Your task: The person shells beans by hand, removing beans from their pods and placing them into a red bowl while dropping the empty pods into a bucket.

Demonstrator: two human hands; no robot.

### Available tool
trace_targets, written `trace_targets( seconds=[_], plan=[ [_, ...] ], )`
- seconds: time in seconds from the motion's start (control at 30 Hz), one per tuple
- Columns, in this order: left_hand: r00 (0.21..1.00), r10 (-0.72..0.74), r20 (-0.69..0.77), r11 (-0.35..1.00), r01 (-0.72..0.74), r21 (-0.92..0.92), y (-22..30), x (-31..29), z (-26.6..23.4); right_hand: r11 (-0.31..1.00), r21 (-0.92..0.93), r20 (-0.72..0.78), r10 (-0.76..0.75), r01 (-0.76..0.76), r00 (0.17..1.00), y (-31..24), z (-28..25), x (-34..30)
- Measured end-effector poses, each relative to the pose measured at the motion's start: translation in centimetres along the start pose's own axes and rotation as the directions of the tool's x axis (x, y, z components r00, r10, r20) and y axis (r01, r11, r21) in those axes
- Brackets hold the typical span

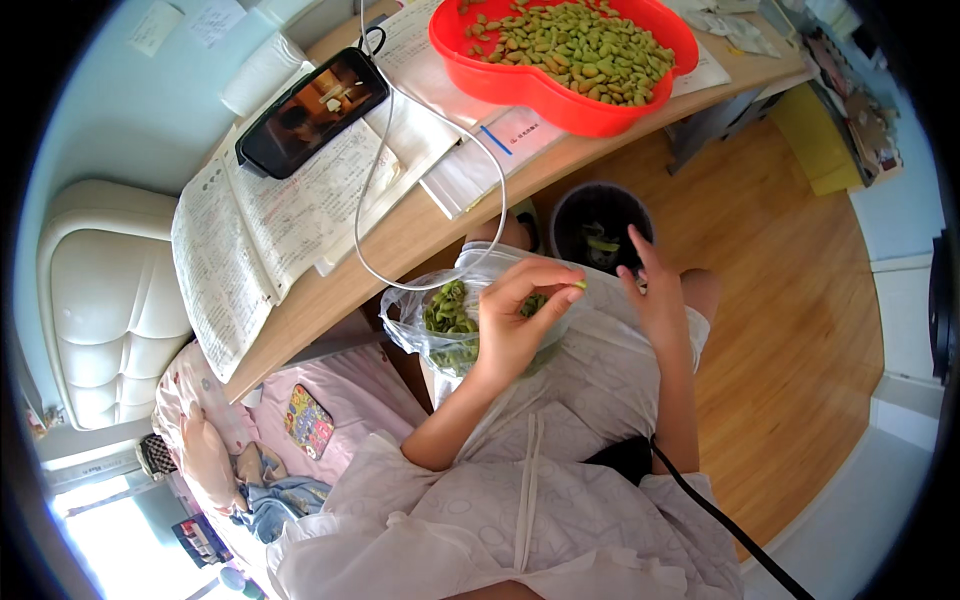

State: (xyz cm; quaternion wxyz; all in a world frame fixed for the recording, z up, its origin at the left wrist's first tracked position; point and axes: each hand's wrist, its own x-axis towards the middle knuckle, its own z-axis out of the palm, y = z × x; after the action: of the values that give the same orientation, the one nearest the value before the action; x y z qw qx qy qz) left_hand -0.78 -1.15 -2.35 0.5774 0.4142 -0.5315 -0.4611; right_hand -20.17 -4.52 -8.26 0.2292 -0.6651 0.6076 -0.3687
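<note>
My left hand (518, 315) is closed, with thumb and forefinger pinching a small green bean (580, 285) at their tips. Under and behind that hand, a clear plastic bag (400, 308) of green bean pods (447, 325) rests on my lap. My right hand (655, 295) is apart from the left, fingers spread, near the rim of a dark bin (562, 212). Pale green scraps (600, 243) that look like empty pods lie in the bin. On the desk at the top, a red plastic bowl (590, 120) holds many shelled green beans (585, 50).
A phone (315, 110) leans on open papers (235, 240) on the wooden desk (320, 315), and a white cable (503, 190) loops over the desk edge. A pink bed (370, 390) is at left, with a patterned case (308, 422) on it. A black cord (720, 520) crosses at lower right.
</note>
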Motion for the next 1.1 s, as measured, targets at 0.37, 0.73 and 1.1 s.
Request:
trace_targets(
  seconds=[0.37,0.73,1.1],
  plan=[
    [0.991,0.093,0.098,0.978,-0.11,0.18,-0.3,0.1,1.0,0.569,0.821,0.078,-0.03,-0.047,0.997,-6.0,-1.1,-2.7],
    [0.993,-0.098,0.059,0.951,0.111,-0.29,-1.1,-0.7,1.2,0.436,0.874,0.176,0.132,-0.217,0.975,-6.9,-1.3,-3.3],
    [0.985,-0.033,0.17,0.969,0.073,-0.234,-1.5,0.1,1.3,0.19,0.904,0.342,0.217,-0.383,0.914,-6.2,-1.5,-3.5]
  ],
)
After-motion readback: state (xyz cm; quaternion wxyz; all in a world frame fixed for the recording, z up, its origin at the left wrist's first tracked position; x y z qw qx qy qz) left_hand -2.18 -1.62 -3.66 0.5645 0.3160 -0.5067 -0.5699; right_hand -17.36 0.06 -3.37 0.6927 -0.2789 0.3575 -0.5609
